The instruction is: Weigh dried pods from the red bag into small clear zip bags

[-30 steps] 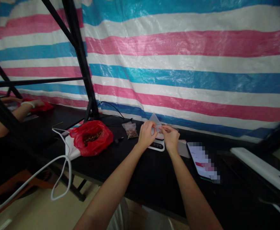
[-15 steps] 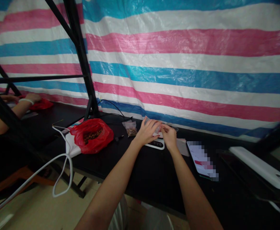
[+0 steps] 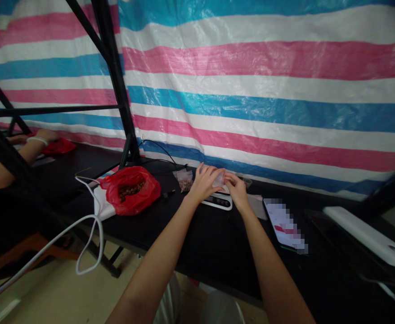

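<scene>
Between my two hands is a small clear zip bag (image 3: 219, 180), held above a white digital scale (image 3: 217, 201). My left hand (image 3: 204, 182) grips the bag's left side, fingers bent over it. On the other side, my right hand (image 3: 237, 188) pinches its edge with thumb and fingers. How full the bag is, I cannot tell. Left of my left hand lies a zip bag with small brown pieces (image 3: 185, 183). A stack of flat clear bags (image 3: 257, 207) rests right of my right hand.
A red plastic bag (image 3: 146, 198) of brown pieces stands open on the left, beside a white cable (image 3: 94, 218). At right lie a phone (image 3: 281, 225) and a white device (image 3: 366, 236). A black metal frame (image 3: 118, 85) rises at left; beyond it works another person's arm (image 3: 22, 159).
My left hand has shifted slightly left and its thumb has moved up, showing more of the clear bag and the scale. My right hand stays close to the same place.
</scene>
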A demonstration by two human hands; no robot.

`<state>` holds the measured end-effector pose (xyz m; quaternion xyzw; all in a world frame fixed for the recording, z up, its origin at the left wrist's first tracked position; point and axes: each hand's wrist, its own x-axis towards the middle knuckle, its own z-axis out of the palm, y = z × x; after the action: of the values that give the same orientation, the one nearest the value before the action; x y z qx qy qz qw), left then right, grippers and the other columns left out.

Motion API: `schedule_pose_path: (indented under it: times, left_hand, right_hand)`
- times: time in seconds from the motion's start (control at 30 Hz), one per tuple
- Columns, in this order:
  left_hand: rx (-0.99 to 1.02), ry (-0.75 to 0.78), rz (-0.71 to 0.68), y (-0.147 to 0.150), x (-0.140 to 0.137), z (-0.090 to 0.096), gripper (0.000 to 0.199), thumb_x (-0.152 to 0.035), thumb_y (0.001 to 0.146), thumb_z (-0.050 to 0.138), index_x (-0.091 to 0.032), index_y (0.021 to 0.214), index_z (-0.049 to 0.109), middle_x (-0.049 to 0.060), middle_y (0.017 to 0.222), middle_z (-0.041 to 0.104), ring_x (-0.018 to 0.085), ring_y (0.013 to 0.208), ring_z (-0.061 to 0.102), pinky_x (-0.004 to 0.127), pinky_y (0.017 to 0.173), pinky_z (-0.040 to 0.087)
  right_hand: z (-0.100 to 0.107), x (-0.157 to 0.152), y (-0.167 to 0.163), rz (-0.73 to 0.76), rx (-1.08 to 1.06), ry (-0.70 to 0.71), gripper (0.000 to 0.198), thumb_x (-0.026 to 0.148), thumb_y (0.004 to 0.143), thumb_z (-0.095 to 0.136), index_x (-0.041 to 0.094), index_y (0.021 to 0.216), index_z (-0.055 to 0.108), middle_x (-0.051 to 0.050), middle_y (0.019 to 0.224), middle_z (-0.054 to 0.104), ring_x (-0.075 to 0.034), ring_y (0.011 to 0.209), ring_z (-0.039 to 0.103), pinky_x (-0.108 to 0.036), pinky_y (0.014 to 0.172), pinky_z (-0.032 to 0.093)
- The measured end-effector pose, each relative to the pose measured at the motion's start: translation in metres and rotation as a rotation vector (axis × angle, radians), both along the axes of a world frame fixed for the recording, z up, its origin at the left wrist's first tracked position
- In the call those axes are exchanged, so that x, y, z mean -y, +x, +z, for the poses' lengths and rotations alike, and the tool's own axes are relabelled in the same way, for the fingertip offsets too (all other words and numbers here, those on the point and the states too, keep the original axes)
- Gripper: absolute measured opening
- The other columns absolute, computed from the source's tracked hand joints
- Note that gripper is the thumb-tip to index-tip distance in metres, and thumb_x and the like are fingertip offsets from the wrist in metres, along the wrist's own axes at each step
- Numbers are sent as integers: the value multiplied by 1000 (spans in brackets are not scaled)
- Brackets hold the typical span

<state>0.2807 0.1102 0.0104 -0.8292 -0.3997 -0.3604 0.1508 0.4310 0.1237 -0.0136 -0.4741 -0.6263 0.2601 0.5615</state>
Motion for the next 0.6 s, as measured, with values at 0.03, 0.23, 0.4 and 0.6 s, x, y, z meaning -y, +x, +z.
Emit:
schedule_pose_path:
  times: [0.03, 0.23, 0.4, 0.6]
  left_hand:
    - [9, -2, 13, 0, 0, 0, 57, -46, 73, 59, -24, 124, 43, 5, 111, 53, 21, 109, 44, 44, 108, 15]
    - [23, 2, 90, 0, 0, -1, 56, -45, 73, 60, -25, 122, 45, 6, 110, 53, 23, 108, 44, 52, 107, 11]
    - [7, -8, 71, 0, -1, -3, 55, -45, 71, 63, -25, 120, 47, 5, 106, 54, 23, 106, 45, 51, 107, 11]
    - [14, -64, 45, -2, -4, -6, 63, -53, 67, 62, -26, 122, 47, 6, 106, 54, 25, 106, 44, 53, 106, 8]
  right_hand:
    - [2, 3, -1, -24, 36, 16, 30, 27, 71, 50, 18, 97, 61, -5, 90, 68, -18, 79, 62, -33, 78, 46]
    - [16, 20, -10, -201, 217, 115, 32, 45, 80, 44, 20, 79, 65, -3, 82, 68, -18, 75, 61, -30, 76, 43]
    - [10, 14, -12, -139, 211, 58, 27, 46, 71, 56, 21, 74, 66, -1, 71, 67, -18, 67, 60, -29, 69, 44]
    - [1, 2, -4, -89, 23, 28, 30, 44, 67, 59, 18, 75, 68, -4, 74, 68, -18, 65, 59, -31, 67, 47]
